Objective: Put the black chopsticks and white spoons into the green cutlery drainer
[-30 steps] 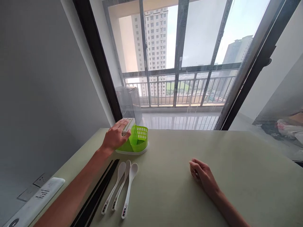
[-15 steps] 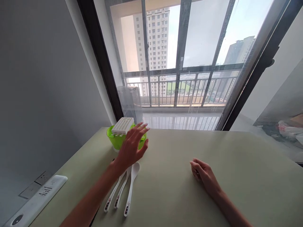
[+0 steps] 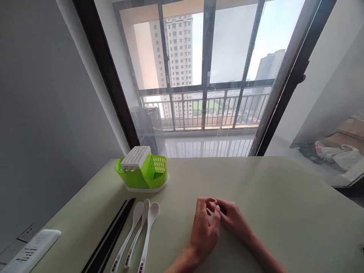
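Both hands rest together on the pale green desk (image 3: 270,197) at about 6 o'clock. The left hand (image 3: 204,229) lies loosely curled, fingers half bent, holding nothing; the right hand (image 3: 231,217) is curled the same way and empty, its fingertips touching the left's.

Nearest to them, at 8 o'clock, three white spoons (image 3: 136,235) lie side by side with bowls pointing away and handles toward the near edge. Just beside the spoons, further left, a bundle of black chopsticks (image 3: 109,239) runs diagonally the same way. At 10 o'clock stands a green cutlery drainer (image 3: 142,174) on a white tray, with a white slotted insert (image 3: 135,157) tilted across its top. A white power strip (image 3: 28,252) sits at the far left corner.

As a judgement: the spoon handles and chopstick ends lie close to the near edge, so a careless sweep of the left forearm could knock them off. The insert sits tilted, not seated, so a bump to the drainer might tip it loose.
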The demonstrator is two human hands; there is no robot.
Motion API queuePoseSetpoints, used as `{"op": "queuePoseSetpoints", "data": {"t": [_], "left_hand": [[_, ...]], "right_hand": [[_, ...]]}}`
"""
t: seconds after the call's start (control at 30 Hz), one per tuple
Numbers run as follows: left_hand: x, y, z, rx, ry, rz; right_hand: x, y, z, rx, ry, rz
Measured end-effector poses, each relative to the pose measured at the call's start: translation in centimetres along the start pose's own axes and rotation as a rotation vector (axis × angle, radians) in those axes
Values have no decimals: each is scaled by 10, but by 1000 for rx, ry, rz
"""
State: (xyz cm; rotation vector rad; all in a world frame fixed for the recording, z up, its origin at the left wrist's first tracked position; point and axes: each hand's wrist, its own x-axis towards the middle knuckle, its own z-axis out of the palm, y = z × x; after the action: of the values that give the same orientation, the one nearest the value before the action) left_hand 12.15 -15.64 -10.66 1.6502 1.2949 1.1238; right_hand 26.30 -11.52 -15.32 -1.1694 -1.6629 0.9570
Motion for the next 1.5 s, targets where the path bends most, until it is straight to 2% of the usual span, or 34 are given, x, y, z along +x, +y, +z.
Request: {"op": "queuePoseSetpoints", "data": {"t": [0.1, 0.27, 0.37, 0.7, 1.03, 1.5], "left_hand": [[-1, -10, 6, -22, 62, 44], [-2, -10, -1, -51, -116, 11], [-2, -8, -6, -83, -153, -2], [5, -11, -9, -81, -163, -59], [7, -7, -11, -60, -167, -66], [7, -13, -13, -43, -181, -54]], "right_hand": [[-1, -2, 2, -26, -40, -6], [-7, -12, 15, -5, -156, -41], [-10, -15, 24, 17, -202, -51], [-9, -14, 26, 12, -197, -58], [-8, -14, 27, -25, -185, -20], [-6, -22, 28, 15, -185, -10]]}}
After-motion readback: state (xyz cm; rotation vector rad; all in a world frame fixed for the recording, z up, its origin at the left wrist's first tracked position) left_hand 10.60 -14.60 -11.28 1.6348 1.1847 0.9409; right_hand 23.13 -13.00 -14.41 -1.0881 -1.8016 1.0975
